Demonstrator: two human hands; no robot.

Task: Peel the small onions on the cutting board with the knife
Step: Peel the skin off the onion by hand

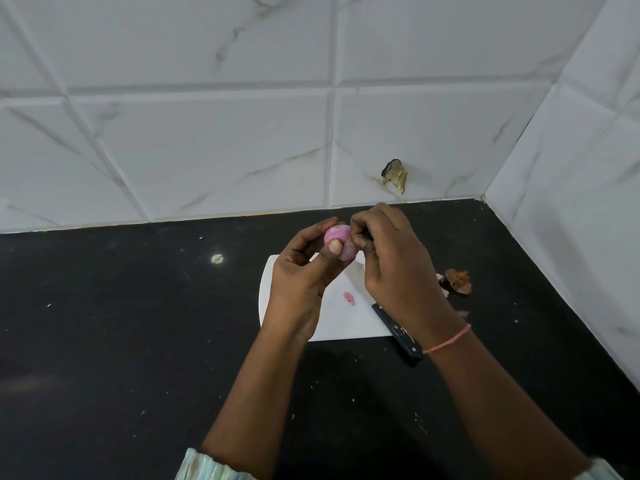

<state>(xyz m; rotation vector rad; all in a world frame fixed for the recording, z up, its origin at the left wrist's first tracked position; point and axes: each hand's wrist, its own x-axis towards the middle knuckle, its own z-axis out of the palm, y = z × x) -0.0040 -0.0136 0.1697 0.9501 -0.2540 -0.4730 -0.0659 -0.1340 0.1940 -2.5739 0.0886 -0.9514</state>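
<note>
A small pink onion (338, 238) is held above the far end of the white cutting board (341, 320). My left hand (304, 271) grips it, thumb across its front and fingers behind. My right hand (391, 258) pinches the onion's skin at its right side with thumb and fingertips. The knife (398, 332) lies on the board's right edge, black handle pointing toward me, its blade mostly hidden under my right hand. Small pink peel scraps (349, 298) lie on the board.
A pile of brown onion skins (457, 281) sits on the black counter (138, 341) right of the board. White tiled walls meet in a corner at the back right, with a chipped patch (394, 174) on the back wall.
</note>
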